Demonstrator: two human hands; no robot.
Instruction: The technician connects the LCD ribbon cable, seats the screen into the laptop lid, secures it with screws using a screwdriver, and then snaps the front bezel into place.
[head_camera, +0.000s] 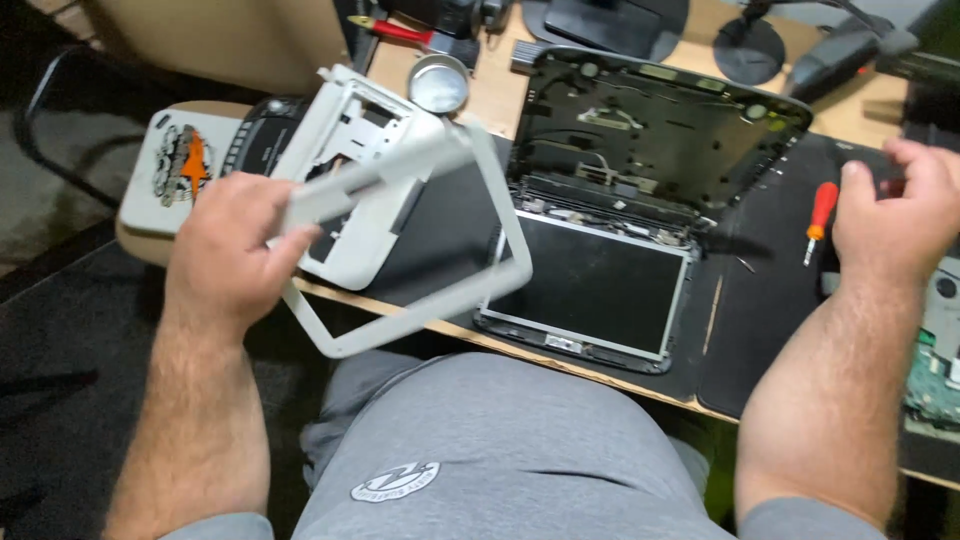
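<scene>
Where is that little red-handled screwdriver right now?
In the head view, the red-handled screwdriver lies on the black mat at the right, just left of the right hand and right of the opened laptop.

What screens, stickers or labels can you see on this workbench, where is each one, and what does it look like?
Laptop screen panel: lying flat on the black mat at the desk's near edge, dark rectangle with thin silver border.
Sticker: on a white device at the desk's left end, black and orange drawing.
White screen frame: empty rectangle, held up in the left hand.
</scene>
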